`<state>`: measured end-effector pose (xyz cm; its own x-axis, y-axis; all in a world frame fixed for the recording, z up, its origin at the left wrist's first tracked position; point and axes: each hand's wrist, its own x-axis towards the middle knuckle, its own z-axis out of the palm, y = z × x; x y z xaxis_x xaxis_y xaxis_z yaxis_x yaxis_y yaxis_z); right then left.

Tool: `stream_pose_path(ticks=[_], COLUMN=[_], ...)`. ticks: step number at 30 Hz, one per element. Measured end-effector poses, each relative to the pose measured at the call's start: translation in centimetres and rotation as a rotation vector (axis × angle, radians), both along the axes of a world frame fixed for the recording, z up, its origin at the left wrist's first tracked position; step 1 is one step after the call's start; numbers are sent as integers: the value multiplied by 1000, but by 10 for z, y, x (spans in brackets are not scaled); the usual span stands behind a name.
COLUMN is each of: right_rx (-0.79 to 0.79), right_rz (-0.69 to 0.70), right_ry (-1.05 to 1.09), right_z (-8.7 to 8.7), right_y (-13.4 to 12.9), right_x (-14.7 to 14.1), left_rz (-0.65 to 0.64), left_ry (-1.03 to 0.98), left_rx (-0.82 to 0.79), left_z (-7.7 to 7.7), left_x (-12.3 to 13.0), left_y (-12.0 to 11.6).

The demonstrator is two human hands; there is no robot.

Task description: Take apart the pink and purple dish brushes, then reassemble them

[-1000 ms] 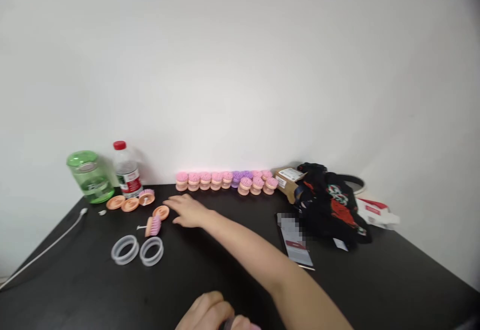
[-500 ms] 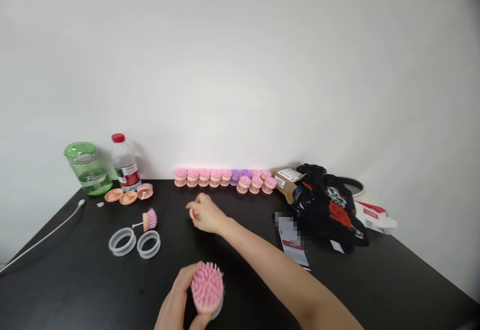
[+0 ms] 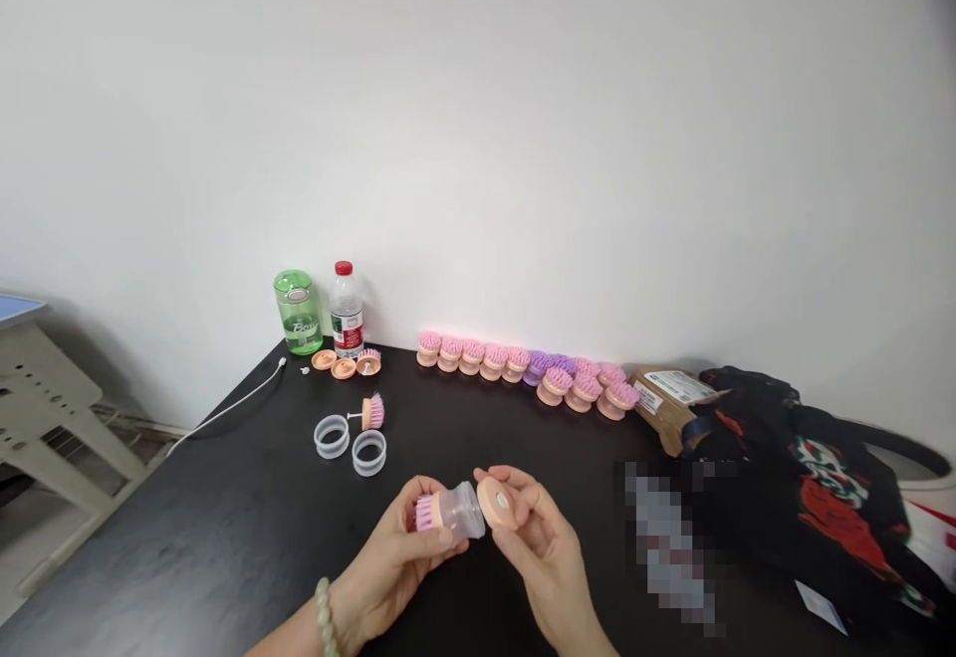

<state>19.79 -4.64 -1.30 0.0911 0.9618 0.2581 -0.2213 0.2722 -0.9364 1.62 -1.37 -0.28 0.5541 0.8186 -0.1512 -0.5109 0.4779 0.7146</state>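
Note:
My left hand (image 3: 392, 557) grips a scrub brush with pink bristles (image 3: 424, 513), turned on its side with the bristles to the left. A translucent flared ring (image 3: 464, 510) sits around the brush's right end. Between the fingers and thumb of my right hand (image 3: 553, 552) is a peach round cap (image 3: 493, 504) with a pale oval on its face. The cap is held right up against the ring's open rim; I cannot tell whether they touch. Beyond my hands lie two loose translucent rings (image 3: 368, 468) and a pink brush head (image 3: 372, 412) with a white stem pointing left.
Several pink and purple brushes (image 3: 493, 363) line the wall. Peach discs (image 3: 344, 368) lie by a red-capped water bottle (image 3: 348, 314) and a green cup (image 3: 300, 314). A white cable (image 3: 231, 402) runs along the left. A cardboard box (image 3: 664, 408) and black patterned bag (image 3: 784, 528) occupy the right.
My right hand has come back from the middle of the table with the peach cap, meeting my left hand. The brush has been turned from bristles facing me to lying sideways. The view has shifted left.

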Motion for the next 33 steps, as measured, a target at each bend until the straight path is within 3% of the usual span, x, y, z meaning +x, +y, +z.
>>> stream_pose_path(ticks=[6, 14, 24, 33], right_rx=[64, 140, 288, 462], right_rz=[37, -13, 38, 54], right_ry=[-144, -424, -633, -737], right_z=[0, 4, 15, 22], right_y=[-7, -9, -12, -14], right_x=[-9, 2, 12, 15], left_rz=[-19, -20, -82, -213], left_ry=[3, 15, 95, 120], left_rx=[95, 124, 187, 53], left_z=[2, 6, 10, 3], left_x=[1, -1, -3, -3], left_y=[-3, -5, -5, -1])
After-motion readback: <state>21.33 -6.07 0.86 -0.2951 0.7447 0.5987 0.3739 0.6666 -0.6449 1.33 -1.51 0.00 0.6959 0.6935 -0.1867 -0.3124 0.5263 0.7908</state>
